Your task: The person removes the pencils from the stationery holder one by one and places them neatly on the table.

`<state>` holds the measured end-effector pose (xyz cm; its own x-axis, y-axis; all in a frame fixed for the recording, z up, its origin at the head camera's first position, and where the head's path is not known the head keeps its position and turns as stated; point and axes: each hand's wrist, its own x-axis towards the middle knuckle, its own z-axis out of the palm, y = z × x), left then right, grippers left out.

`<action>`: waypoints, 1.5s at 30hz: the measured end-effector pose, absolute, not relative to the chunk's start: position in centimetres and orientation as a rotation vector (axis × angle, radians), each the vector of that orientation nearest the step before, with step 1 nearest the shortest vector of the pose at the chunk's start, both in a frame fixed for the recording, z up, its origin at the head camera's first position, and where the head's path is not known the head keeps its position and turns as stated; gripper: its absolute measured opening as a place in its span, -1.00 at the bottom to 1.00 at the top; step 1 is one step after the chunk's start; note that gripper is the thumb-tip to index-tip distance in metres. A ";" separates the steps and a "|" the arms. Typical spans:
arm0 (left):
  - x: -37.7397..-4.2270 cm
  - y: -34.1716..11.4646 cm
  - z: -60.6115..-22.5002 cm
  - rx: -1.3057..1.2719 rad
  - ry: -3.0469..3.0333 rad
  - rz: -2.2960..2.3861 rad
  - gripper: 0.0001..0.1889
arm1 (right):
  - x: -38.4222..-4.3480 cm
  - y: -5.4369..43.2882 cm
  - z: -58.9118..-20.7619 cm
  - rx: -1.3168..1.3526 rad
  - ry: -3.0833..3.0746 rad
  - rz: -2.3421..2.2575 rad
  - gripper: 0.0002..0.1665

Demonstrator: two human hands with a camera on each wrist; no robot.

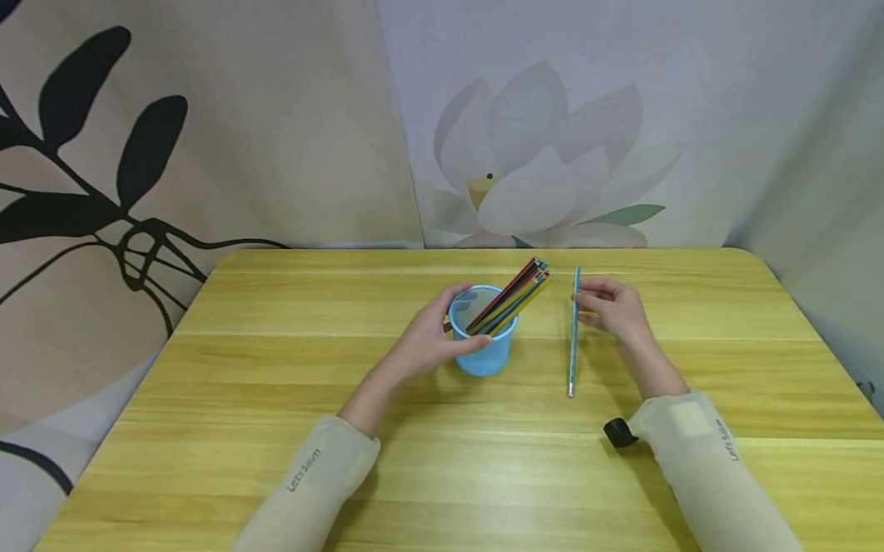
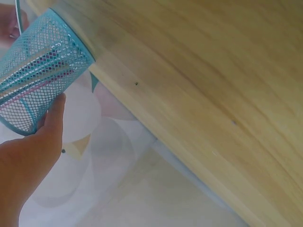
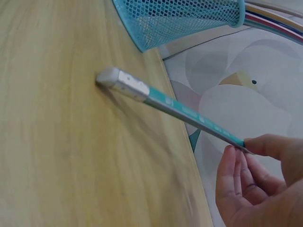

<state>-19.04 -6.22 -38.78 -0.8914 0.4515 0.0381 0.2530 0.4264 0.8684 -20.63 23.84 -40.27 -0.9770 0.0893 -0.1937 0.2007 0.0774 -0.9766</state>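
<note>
A light blue mesh pencil cup (image 1: pixel 484 357) stands on the table with several pencils (image 1: pixel 514 297) leaning to the right in it. My left hand (image 1: pixel 437 330) grips the cup's left side, thumb across its front; in the left wrist view the mesh cup (image 2: pixel 42 71) shows the pencils through its wall. To the right of the cup, my right hand (image 1: pixel 612 309) pinches a teal pencil (image 1: pixel 574 336) between thumb and fingertips. In the right wrist view this teal pencil (image 3: pixel 184 113) slants with its white eraser (image 3: pixel 108 76) end down, close to the tabletop.
The wooden table (image 1: pixel 453 492) reaches back to a curtain (image 1: pixel 299 117) printed with leaves and a pale flower. A small black object (image 1: pixel 619 433) sits at the right sleeve's cuff.
</note>
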 end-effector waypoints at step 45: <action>-18.5 -5.9 -38.6 0.488 2.607 1.435 -0.04 | -22.1 23.1 -43.1 0.372 2.424 -1.704 -0.60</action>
